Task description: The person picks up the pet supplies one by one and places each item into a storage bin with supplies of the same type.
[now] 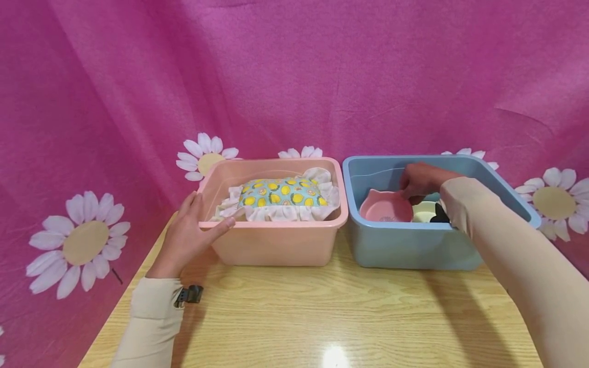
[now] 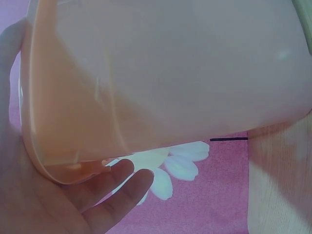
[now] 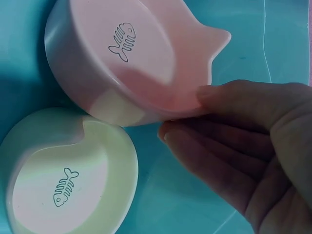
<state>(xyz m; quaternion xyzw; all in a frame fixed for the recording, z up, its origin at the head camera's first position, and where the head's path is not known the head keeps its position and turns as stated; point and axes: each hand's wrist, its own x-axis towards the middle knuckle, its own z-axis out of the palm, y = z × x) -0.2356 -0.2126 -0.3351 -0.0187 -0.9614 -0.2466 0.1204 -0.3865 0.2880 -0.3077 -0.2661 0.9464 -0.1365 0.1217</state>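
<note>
My right hand (image 1: 418,181) reaches into the blue tub (image 1: 414,245) and pinches the rim of a pink cat-eared bowl (image 3: 141,63), thumb inside and fingers outside. The bowl tilts in the right wrist view, a fishbone print on its bottom. Beside it in the tub lies a pale yellow-green bowl (image 3: 68,180) with a similar print. My left hand (image 1: 188,235) rests at the front left corner of the pink tub (image 1: 276,245), thumb by the front rim, the other fingers fairly straight along the left side. Inside that tub lies a lemon-print cushion (image 1: 280,193) with white ruffles.
Both tubs stand side by side on a wooden table (image 1: 294,306), the pink one left, the blue one right. Close behind and to the left hangs a magenta cloth (image 1: 294,76) with white daisies.
</note>
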